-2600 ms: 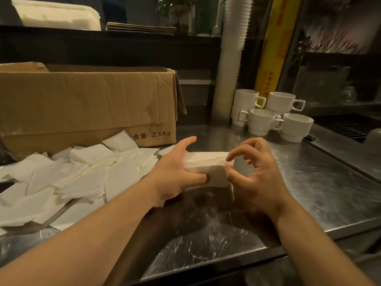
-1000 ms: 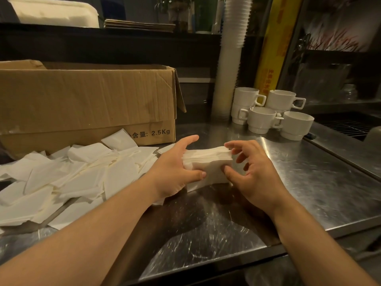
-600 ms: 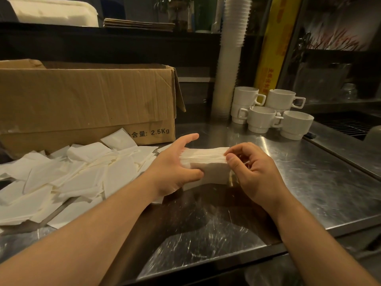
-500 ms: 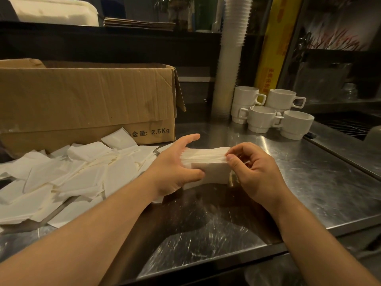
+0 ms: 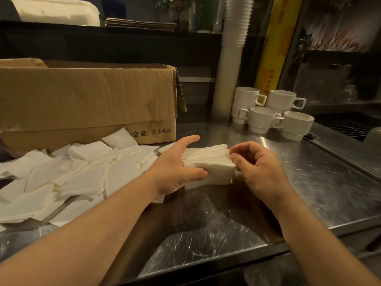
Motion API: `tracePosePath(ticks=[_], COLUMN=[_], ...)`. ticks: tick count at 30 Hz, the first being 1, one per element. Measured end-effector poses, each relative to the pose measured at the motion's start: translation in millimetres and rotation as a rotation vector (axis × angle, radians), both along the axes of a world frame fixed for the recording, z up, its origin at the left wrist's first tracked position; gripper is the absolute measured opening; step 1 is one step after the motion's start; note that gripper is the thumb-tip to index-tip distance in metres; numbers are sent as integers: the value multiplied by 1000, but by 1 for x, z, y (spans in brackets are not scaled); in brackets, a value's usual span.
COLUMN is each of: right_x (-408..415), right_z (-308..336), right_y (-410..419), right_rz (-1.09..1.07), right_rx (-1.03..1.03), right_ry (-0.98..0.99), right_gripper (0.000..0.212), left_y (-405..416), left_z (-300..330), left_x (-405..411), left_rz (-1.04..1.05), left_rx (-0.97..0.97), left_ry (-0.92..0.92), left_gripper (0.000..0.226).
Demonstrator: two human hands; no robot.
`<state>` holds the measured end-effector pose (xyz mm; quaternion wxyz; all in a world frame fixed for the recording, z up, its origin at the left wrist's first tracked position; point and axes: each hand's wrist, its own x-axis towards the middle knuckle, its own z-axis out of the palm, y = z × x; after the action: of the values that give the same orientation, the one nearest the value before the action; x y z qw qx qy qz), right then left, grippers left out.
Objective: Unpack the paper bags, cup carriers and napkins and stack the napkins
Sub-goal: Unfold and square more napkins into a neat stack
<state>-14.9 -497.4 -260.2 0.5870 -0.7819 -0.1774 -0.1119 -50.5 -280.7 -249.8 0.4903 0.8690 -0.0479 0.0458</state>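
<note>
A: So, where's the stack?

B: White block of folded paper napkins [image 5: 208,166], on the scratched steel counter [image 5: 309,182]. My left hand [image 5: 175,168] clamps its left end.

A: Right hand?

B: My right hand [image 5: 259,168]: fingertips [image 5: 234,156] pinched against its right edge. Loose white napkins [image 5: 72,176] lie beside the brown cardboard box [image 5: 86,100].

black print is showing on the front of the cardboard box [image 5: 88,100], low at its right corner in the left half of the frame: two chinese characters, "含量", a colon, then "2.5Kg". red characters are running down the yellow roll [image 5: 274,44] standing in the upper right, but they are blurring too much to read. nothing else legible is showing.
</note>
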Motion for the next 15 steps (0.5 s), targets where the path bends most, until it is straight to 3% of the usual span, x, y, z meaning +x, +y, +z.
tracePosePath(ticks=[9, 15], right_x=[-2, -5], right_z=[0, 4], right_y=[0, 3], right_rz=[-13, 39], right_rx=[-116, -56], right_ry=[15, 26], right_gripper=[12, 11], left_y=[1, 1], left_z=[-1, -2], left_x=[1, 0], left_rz=[-10, -12], left_rx=[-19, 32], left_ry=[-1, -45], left_gripper=[88, 86])
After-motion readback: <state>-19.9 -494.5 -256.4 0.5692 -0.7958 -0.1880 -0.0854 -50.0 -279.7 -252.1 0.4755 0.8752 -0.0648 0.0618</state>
